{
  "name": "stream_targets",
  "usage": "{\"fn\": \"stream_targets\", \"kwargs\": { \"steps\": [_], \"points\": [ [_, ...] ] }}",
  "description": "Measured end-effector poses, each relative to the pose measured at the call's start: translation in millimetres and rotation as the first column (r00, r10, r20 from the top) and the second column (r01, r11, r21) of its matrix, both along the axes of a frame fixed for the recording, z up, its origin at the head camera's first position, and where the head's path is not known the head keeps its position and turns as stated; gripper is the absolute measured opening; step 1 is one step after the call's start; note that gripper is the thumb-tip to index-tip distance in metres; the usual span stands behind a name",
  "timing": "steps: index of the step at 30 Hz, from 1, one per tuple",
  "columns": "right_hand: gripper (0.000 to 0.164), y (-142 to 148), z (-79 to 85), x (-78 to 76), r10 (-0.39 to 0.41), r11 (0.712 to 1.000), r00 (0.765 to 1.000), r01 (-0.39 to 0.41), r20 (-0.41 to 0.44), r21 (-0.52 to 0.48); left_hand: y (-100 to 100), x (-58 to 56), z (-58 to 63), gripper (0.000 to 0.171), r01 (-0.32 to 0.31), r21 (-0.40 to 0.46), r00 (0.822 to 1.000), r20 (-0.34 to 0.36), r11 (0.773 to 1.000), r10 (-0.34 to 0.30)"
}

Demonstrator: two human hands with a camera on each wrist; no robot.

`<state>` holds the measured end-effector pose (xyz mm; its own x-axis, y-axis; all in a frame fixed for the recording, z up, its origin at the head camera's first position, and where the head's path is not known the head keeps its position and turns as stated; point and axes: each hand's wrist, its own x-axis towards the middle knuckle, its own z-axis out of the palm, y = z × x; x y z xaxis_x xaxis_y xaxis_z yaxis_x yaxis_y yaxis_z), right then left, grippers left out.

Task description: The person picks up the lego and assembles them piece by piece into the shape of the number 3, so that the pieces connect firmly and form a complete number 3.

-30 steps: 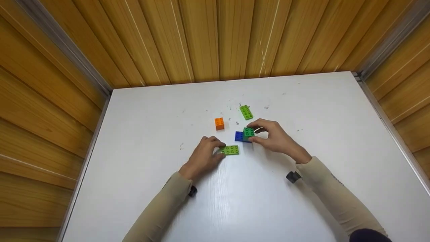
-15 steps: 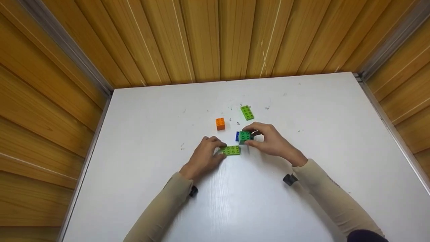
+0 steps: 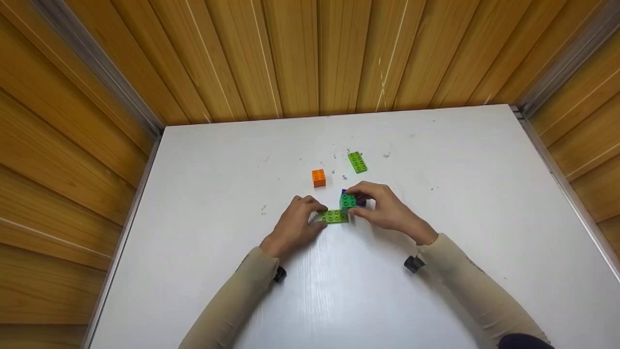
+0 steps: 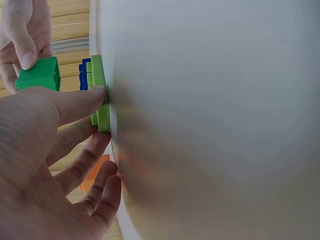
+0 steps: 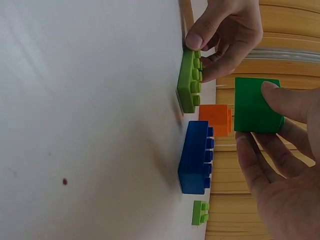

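Observation:
My left hand (image 3: 296, 224) pinches one end of a flat light-green toy brick (image 3: 334, 216) lying on the table, thumb and fingers on its two long sides. Between thumb and fingers of my right hand (image 3: 387, 208) is a dark-green square brick (image 3: 348, 200), studs up. The right wrist view shows this dark-green brick (image 5: 257, 105) raised above the table. In the head view it overlaps the right end of the light-green brick. A blue brick (image 5: 194, 157) rests on the table below my right hand, mostly hidden by it in the head view.
An orange brick (image 3: 318, 178) stands on the white table (image 3: 218, 165) beyond my left hand. Another flat light-green brick (image 3: 357, 162) lies farther back. Wood-look panels (image 3: 290, 58) rise behind the table.
My right hand has carried the dark-green brick left and toward me, from over the blue brick to over the light-green brick's right end. My left hand stays in place.

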<state>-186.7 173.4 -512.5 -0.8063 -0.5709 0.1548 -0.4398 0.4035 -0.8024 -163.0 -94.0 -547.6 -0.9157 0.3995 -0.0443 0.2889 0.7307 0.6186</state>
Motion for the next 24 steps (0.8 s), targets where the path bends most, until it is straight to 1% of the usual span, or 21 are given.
{"fn": "stream_targets", "kwargs": {
  "steps": [3,11,18,24],
  "points": [
    [0.039,-1.5,-2.8,2.0,-0.003,1.0,1.0,0.003,-0.002,-0.004,-0.1,0.1,-0.1,0.033,0.008,-0.009,1.0,-0.014,1.0,-0.008],
    [0.04,-5.5,-9.0,6.8,-0.037,0.999,0.999,0.037,0.004,0.008,0.0,0.0,0.4,0.034,0.007,-0.014,1.0,-0.018,1.0,-0.007],
    [0.039,-7.8,-14.4,8.1,-0.04,0.999,0.999,0.04,0.002,-0.006,-0.2,-2.6,-0.6,0.034,0.005,-0.01,1.0,-0.011,1.0,-0.005],
    [0.039,-10.8,-18.1,11.3,-0.04,0.999,0.999,0.04,-0.013,-0.004,-0.3,-2.3,-1.9,0.034,0.01,-0.013,1.0,-0.008,1.0,-0.01]
  ]
}}
